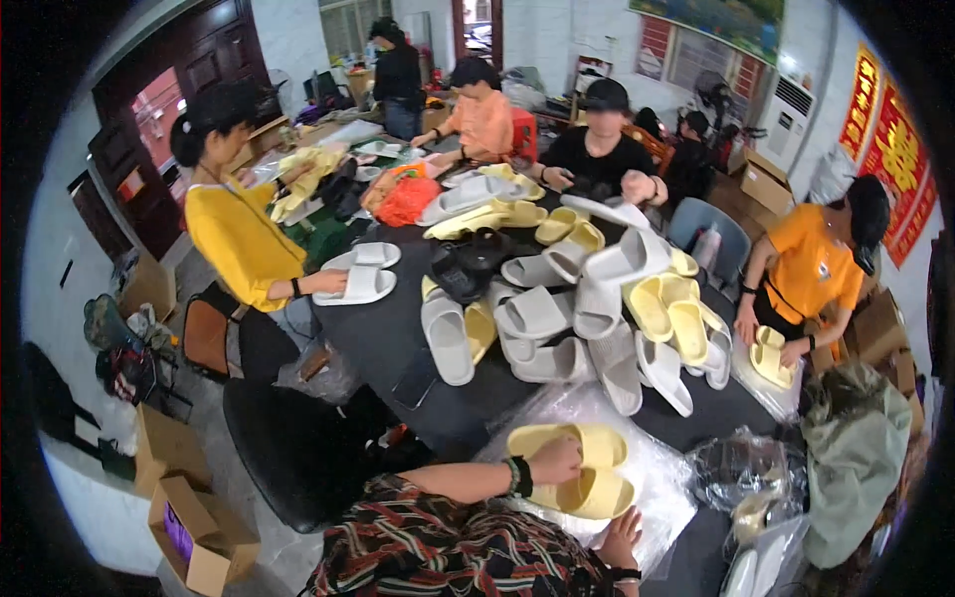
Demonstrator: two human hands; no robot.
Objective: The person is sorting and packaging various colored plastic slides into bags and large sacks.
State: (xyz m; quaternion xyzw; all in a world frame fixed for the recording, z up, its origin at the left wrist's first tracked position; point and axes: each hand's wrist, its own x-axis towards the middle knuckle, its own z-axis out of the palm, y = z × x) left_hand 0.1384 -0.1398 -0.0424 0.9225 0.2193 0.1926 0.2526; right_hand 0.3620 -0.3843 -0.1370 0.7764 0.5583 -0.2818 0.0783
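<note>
Two yellow foam slippers [587,468] lie stacked on a clear plastic bag [657,478] at the near edge of the dark table [383,338]. My left hand [555,461] grips the near side of the slippers, a dark band on its wrist. My right hand [622,537] rests flat on the plastic bag just below the slippers, fingers spread. My patterned sleeves cover the lower middle of the view.
A heap of grey, white and yellow slippers [577,308] fills the table's middle. Several other people sit or stand around the table handling slippers. Crumpled plastic bags [741,468] lie to my right. A black chair [284,448] and open cardboard boxes [189,507] are at my left.
</note>
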